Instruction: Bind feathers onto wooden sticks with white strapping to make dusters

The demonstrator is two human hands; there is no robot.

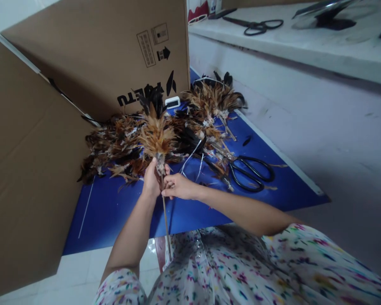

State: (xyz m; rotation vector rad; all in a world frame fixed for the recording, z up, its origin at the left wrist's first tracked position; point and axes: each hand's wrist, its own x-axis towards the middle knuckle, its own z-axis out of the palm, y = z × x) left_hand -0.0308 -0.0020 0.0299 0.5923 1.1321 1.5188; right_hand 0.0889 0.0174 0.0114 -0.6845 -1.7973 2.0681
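A feather duster [158,131] with brown feathers and black tips stands upright in front of me, its thin stick [165,212] running down toward my body. My left hand [151,180] is closed round the stick just below the feathers. Against the same stick, slightly lower, my right hand [178,186] has its fingers curled in; whether they pinch a feather or string as well is hidden. Loose brown and black feathers [114,142] lie heaped behind both hands. White string [192,159] trails over the feathers right of the duster.
Black-handled scissors [250,173] lie on the blue table [120,216] at right. Cardboard [98,55] walls off the back and left. A small white device [172,102] sits behind the feathers. Another pair of scissors [257,26] rests on the white ledge [305,51].
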